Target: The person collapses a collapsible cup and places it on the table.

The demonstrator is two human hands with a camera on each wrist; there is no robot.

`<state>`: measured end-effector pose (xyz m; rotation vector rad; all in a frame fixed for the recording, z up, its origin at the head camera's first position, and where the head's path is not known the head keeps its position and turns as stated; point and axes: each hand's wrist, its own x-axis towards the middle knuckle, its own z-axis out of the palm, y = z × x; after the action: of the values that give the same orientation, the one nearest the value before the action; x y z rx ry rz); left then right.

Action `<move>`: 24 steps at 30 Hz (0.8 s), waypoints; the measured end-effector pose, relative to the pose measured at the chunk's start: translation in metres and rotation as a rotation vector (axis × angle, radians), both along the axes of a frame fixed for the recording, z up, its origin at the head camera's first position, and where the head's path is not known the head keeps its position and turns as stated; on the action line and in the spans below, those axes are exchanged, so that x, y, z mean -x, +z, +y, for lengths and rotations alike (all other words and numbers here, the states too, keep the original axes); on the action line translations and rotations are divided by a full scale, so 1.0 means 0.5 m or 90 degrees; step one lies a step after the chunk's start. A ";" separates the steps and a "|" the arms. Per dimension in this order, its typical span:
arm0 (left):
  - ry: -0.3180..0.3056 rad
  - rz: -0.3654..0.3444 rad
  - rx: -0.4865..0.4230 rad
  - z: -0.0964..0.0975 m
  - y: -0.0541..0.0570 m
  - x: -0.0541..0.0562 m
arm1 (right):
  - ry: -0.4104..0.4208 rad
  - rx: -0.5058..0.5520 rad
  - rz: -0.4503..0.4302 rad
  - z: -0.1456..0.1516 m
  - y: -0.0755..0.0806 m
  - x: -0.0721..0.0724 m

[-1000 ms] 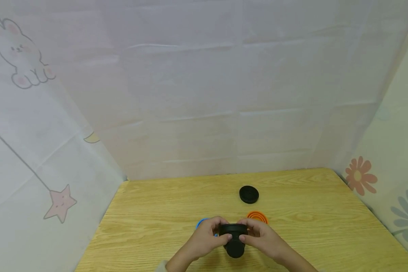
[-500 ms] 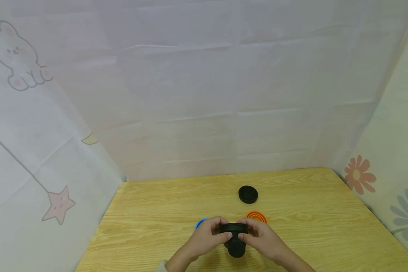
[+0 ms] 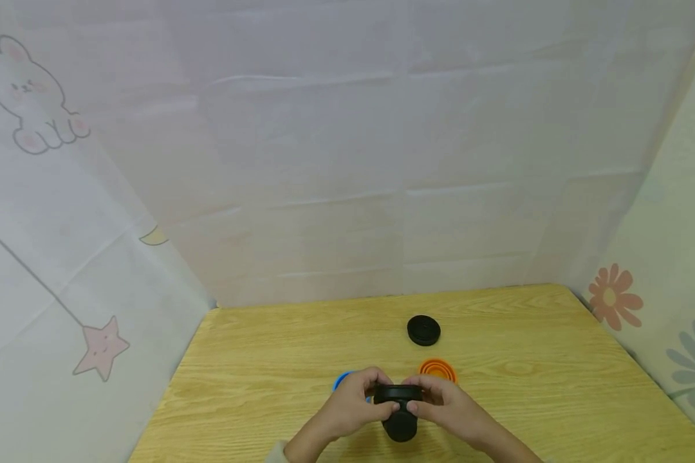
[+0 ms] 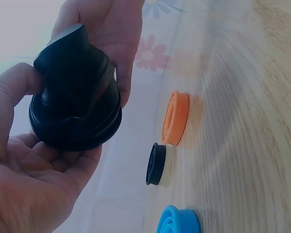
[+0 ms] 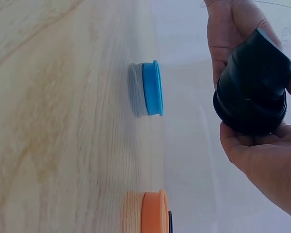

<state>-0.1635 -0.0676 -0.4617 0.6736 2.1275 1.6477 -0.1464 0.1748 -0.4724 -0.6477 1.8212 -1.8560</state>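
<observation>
While both hands stay clamped on the black collapsible cup [image 3: 401, 411] above the table's near edge, its rim has sunk slightly, so I judge it is being squashed flat. The left hand [image 3: 356, 405] and right hand [image 3: 448, 406] curl their fingers [image 4: 19, 87] round the rim, narrow base toward the person.

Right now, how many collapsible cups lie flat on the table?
3: a black collapsed silicone cup lies farthest back, an orange collapsed cup sits just beyond the right hand, and a blue collapsed cup is partly hidden behind the left hand.
</observation>
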 end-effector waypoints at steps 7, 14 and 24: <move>0.012 0.035 0.024 -0.001 -0.006 -0.002 | -0.013 -0.048 0.072 -0.005 -0.002 0.001; 0.000 0.002 -0.008 -0.009 -0.009 0.001 | -0.079 -0.112 0.162 -0.008 -0.007 0.001; -0.059 -0.075 -0.067 -0.015 -0.009 0.006 | -0.115 -0.121 0.185 -0.017 -0.003 0.000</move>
<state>-0.1663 -0.0751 -0.4663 0.6780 1.9110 1.7138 -0.1462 0.1663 -0.4738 -0.7341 2.2782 -1.7403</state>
